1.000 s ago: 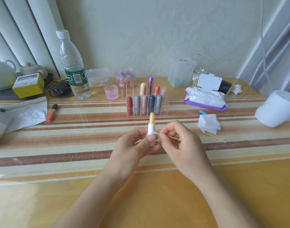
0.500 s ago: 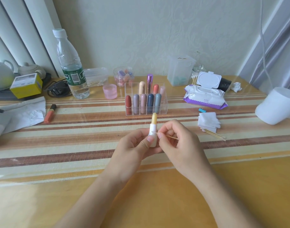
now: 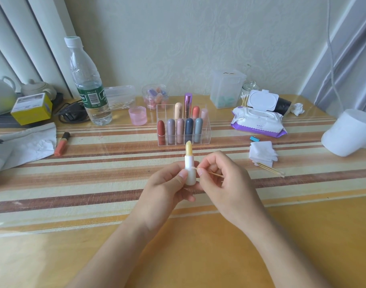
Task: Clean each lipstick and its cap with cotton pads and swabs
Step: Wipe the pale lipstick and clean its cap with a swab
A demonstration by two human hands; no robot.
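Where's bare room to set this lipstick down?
Widest free patch: striped cloth left of the left hand, between the orange lip tube lying flat and the clear acrylic organiser. The bare yellow tabletop beside both forearms is free too. Crowded: the back row along the wall, and right of the right hand, where the white cotton pad stack and wooden swabs lie.

Uncapped upright yellow lipstick, swab-touched

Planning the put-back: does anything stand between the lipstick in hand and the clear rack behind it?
Nothing visible does: the lipstick, held by the left hand, is just in front of the rack.
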